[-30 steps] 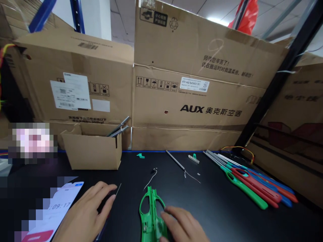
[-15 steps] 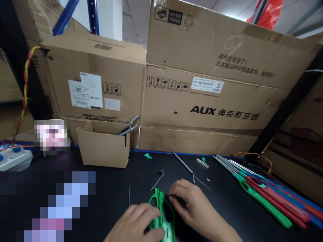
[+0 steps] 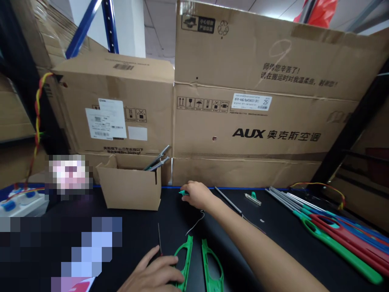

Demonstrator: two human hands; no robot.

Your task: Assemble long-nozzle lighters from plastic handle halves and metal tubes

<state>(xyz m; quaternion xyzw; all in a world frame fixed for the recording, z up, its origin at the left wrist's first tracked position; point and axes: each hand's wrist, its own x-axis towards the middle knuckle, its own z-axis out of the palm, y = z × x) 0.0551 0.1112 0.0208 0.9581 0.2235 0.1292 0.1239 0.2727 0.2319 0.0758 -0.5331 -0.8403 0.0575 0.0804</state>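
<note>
My right hand [image 3: 198, 195] reaches far across the black table, its fingertips pinching a small green plastic piece [image 3: 183, 193]. My left hand [image 3: 153, 273] lies at the bottom of the view, with its fingers curled over the lower end of the left half of a green lighter casing [image 3: 186, 257]. The right half of the casing [image 3: 210, 263] lies apart from it, close by. A thin steel needle [image 3: 159, 239] stands just above my left hand. A fine wire [image 3: 194, 224] lies under my right forearm.
A cardboard box [image 3: 129, 188] holding metal rods stands at the far left. A steel rod [image 3: 227, 200] and a small metal part [image 3: 253, 199] lie beyond my forearm. Several red, green and blue long lighters [image 3: 337, 237] lie at right. A pixelated area covers the lower left.
My right hand has moved from the green casing to the far edge of the table. Two separate green casing halves now lie side by side, and the view has shifted slightly.
</note>
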